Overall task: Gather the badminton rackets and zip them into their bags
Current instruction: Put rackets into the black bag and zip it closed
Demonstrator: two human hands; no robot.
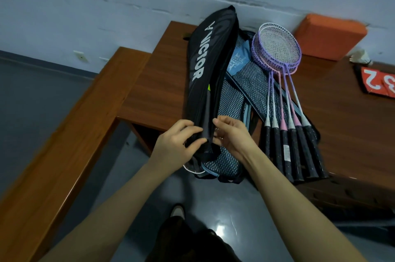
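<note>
A long black racket bag (205,63) with white lettering lies on the wooden table (149,90), its narrow end at the table's near edge. My left hand (173,144) grips that narrow end from the left. My right hand (233,135) pinches the bag's edge from the right, at the zip. Under the black bag lie mesh bags (250,82) with blue trim. Several purple and pink rackets (277,50) are stacked to the right, heads toward the wall, dark grips (295,150) near the edge.
An orange block (329,35) sits at the back right by the wall. A white shuttlecock (361,56) and red score cards (380,82) lie at the far right. A wooden bench (64,133) runs along the left. My shoe (177,211) stands on the floor below.
</note>
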